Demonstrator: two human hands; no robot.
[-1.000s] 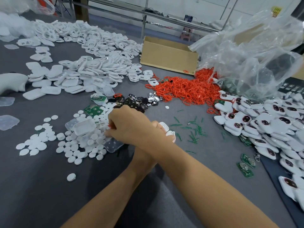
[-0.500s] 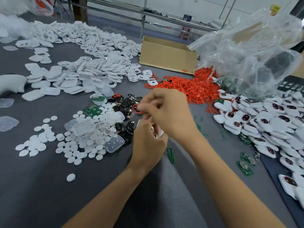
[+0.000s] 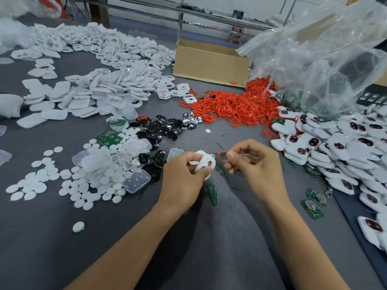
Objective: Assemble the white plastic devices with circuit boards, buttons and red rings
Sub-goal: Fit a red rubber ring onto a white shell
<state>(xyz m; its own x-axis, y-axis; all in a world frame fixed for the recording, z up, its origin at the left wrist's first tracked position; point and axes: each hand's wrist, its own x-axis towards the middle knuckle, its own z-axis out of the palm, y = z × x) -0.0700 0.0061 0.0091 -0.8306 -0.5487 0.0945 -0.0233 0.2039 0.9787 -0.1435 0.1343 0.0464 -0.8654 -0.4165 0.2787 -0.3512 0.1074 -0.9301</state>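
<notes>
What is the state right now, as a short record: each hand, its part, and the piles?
left hand: grips white plastic shell with a round hole
right hand: pinches thin red ring
fit: ring beside shell, not yet seated
red ring pile: far centre, before brown cardboard box
white devices with dark windows: heap at right
white round discs: spread at left

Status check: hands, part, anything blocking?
Left hand grips white shell. Right hand pinches red ring beside it, not yet fitted. Nothing between them.
</notes>
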